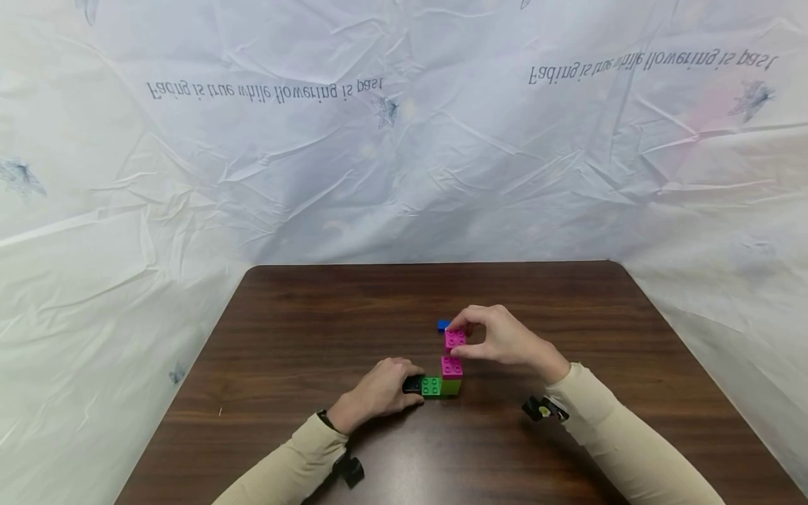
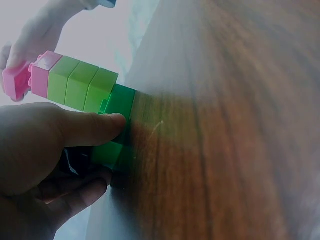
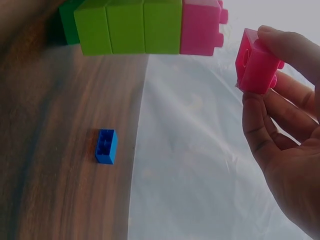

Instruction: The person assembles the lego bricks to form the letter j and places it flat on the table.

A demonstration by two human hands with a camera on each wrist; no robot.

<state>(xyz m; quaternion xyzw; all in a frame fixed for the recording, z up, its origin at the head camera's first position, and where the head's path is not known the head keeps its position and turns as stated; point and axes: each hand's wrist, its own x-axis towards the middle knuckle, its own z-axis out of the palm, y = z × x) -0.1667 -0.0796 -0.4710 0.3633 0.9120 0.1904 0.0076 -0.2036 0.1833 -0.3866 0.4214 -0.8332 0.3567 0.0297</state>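
My left hand (image 1: 381, 390) grips the base of a toy-brick build, its thumb on one side and fingers on the other. A black brick (image 1: 412, 384) sits under that hand, beside dark green bricks (image 1: 431, 386). From the base's right end rises a column of several lime green bricks (image 3: 127, 27), topped by a pink brick (image 3: 200, 27). Just above the column, my right hand (image 1: 505, 338) pinches a loose pink brick (image 3: 257, 65) between thumb and fingertips. A gap shows between the two pink bricks. My left hand hides part of the base.
A small blue brick (image 3: 106, 146) lies on the brown wooden table (image 1: 315, 308), behind the column. White printed sheeting (image 1: 404, 175) hangs beyond the table's far edge and along both sides.
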